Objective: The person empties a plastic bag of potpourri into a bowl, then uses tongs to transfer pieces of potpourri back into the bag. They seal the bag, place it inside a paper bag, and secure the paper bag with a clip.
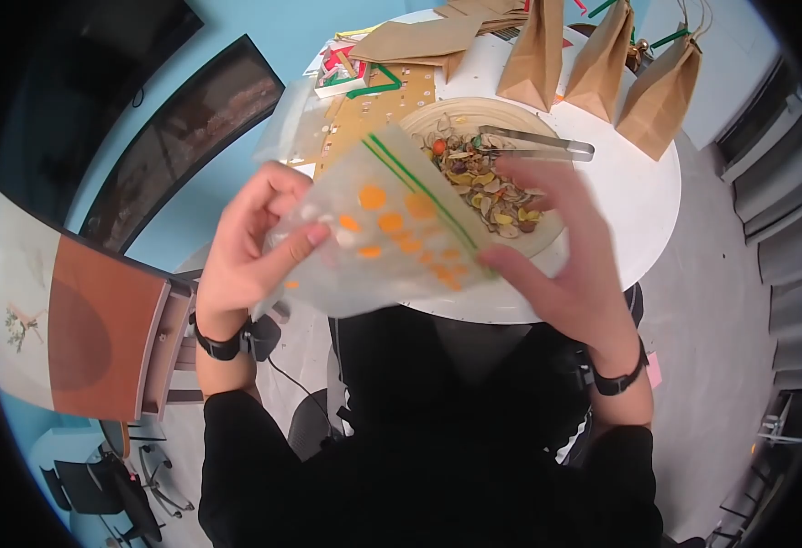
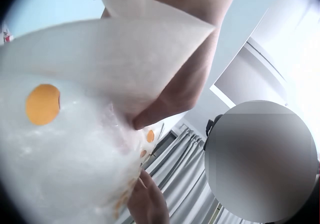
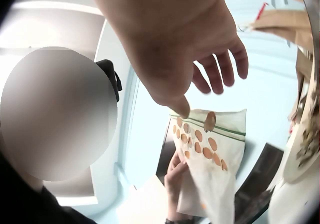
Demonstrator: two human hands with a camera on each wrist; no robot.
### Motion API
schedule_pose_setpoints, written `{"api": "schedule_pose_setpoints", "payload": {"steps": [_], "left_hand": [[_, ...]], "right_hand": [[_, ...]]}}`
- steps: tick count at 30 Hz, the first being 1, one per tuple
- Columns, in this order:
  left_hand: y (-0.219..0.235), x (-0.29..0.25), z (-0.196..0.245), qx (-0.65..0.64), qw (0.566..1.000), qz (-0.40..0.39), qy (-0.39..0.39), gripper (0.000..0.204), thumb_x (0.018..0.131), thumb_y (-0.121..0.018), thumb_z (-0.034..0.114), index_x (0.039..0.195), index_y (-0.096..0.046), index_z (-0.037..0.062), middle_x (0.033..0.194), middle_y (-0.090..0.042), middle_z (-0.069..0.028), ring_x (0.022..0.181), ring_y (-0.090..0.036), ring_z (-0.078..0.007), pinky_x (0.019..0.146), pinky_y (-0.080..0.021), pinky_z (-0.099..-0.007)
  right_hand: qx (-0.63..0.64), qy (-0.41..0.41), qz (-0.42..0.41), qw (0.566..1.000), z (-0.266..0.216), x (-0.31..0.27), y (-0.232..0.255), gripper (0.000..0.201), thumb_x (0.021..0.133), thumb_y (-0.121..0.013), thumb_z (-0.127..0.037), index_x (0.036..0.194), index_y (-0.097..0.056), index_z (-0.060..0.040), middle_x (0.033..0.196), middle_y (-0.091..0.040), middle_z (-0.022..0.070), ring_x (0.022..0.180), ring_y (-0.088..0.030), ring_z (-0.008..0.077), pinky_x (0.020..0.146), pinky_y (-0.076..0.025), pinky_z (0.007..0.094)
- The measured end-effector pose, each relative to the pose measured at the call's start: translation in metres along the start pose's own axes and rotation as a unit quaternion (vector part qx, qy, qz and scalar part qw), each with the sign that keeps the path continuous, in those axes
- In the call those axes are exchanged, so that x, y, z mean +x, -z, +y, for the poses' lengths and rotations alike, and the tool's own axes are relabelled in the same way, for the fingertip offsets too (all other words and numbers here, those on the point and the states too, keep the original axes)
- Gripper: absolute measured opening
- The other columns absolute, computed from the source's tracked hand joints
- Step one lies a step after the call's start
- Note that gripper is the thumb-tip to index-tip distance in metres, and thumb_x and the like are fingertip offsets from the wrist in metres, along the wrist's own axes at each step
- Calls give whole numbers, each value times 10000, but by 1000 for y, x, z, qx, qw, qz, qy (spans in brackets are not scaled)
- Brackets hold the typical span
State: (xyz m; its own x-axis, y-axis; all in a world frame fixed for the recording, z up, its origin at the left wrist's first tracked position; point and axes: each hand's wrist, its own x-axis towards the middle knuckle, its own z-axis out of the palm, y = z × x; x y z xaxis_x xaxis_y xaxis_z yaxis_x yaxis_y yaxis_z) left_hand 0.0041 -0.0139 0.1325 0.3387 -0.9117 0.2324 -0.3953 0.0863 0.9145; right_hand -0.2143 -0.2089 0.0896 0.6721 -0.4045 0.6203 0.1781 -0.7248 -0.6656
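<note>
A frosted zip bag (image 1: 401, 239) with orange dots and a green zip strip is held tilted above the near edge of the table. My left hand (image 1: 247, 239) grips its lower left part, thumb on the front and fingers behind. At the zip's lower right end is the thumb of my right hand (image 1: 573, 265), whose other fingers are spread apart over the plate. In the right wrist view those fingers (image 3: 226, 68) hang loosely, with nothing between them. Behind the bag, a round tan plate (image 1: 549, 234) bears a heap of dried flowers and slices (image 1: 483, 187).
Metal tongs (image 1: 561, 143) lie across the plate. Several brown paper bags (image 1: 593, 78) stand along the back right of the white table (image 1: 634, 210). Flat paper bags (image 1: 419, 44) and a small box (image 1: 342, 78) with green and red bits are at the back left.
</note>
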Motion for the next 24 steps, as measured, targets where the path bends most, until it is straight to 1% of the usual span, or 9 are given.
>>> {"api": "schedule_pose_setpoints", "payload": {"steps": [4,5,6,8,11,13,14,20,24], "left_hand": [[-2,-6,-5,35,999,34,20,237,833,-639,-96,1005,-516,12,915,-593,-54,826,-598,-140,820,-466,-274],[-3,-6,-7,16,998,42,35,252,818,-652,-96,1002,-519,13,907,-592,-58,828,-596,-149,821,-461,-276],[-9,-2,-10,133,984,101,-53,254,802,-670,-81,987,-526,14,895,-598,-64,821,-599,-163,809,-461,-277],[-23,8,-17,353,883,210,-225,261,769,-706,-50,958,-539,17,871,-609,-77,807,-605,-191,785,-461,-279],[-36,-18,-23,230,944,152,-179,243,731,-756,37,890,-573,19,823,-627,-85,755,-622,-225,726,-465,-278],[-53,-14,-2,139,978,-79,-135,184,757,-756,114,824,-609,26,784,-639,-72,718,-634,-211,673,-469,-281],[-63,-15,3,70,988,-103,-95,150,812,-726,150,839,-642,28,761,-650,-72,703,-644,-193,650,-478,-286],[-66,-18,-9,5,990,-127,-59,98,874,-666,88,939,-670,15,801,-683,-87,701,-657,-181,640,-482,-271],[-52,-27,-3,75,994,-73,-29,19,851,-640,6,869,-644,2,765,-661,-70,657,-620,-158,617,-456,-246]], "right_hand": [[159,-134,-225,952,-7,-2,-3,132,858,-684,-43,957,-618,14,984,-603,85,833,-589,174,772,-505,281],[190,-140,-197,951,-7,-7,-7,119,867,-682,-67,934,-620,9,911,-610,75,775,-591,160,715,-499,267],[220,-147,-169,949,-5,-15,-14,116,876,-680,-91,911,-622,3,837,-617,66,717,-594,147,659,-494,253],[275,-170,-105,940,-6,-26,-20,128,887,-680,-118,878,-621,-4,776,-617,54,666,-591,112,604,-485,238],[317,-159,-41,934,-9,-36,-31,136,877,-694,-115,853,-611,-9,772,-599,60,639,-586,132,591,-475,247],[270,-68,-90,956,-12,-35,-37,151,865,-708,-115,830,-599,-17,768,-588,63,637,-583,150,580,-463,258],[245,-21,-116,962,-14,-34,-40,160,859,-716,-114,819,-593,-21,766,-582,64,636,-581,159,574,-457,263],[291,-27,-148,945,-13,-36,-35,211,836,-740,-109,761,-557,-35,757,-584,59,646,-573,186,590,-441,283],[241,-26,-31,970,-7,-43,-27,195,843,-704,-47,735,-542,-29,746,-595,68,639,-563,170,607,-442,267]]}}
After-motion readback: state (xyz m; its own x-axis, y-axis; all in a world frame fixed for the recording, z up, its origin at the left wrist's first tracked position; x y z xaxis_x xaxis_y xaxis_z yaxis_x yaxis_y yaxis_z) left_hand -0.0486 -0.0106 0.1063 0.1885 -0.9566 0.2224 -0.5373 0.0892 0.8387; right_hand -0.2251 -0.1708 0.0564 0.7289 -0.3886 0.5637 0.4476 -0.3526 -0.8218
